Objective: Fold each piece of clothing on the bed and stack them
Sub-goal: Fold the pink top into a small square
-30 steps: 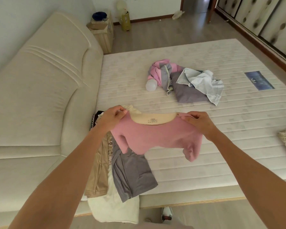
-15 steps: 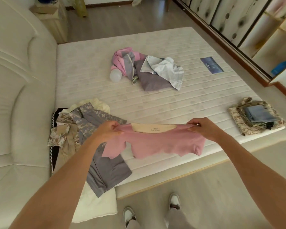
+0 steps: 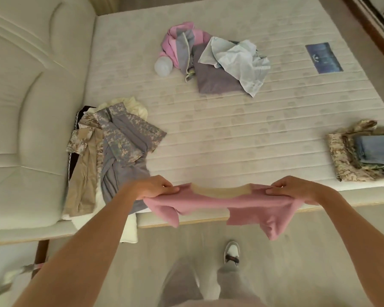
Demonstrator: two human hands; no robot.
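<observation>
left hand [image 3: 154,189] and right hand [image 3: 294,189] both pinched shut on the pink top [image 3: 222,206], one at each shoulder, cream collar lining between them. garment hangs stretched in the air over the near edge of the mattress [image 3: 231,134], sleeves drooping below the grip. unfolded camo and grey heap [image 3: 111,151] at near left, another loose pile [image 3: 213,60] far centre, folded stack [image 3: 364,151] at the right edge.

Single head-worn view, steeply downward, close over mattress [image 3: 231,134] edge, floor [image 3: 164,251] slightly blurred
</observation>
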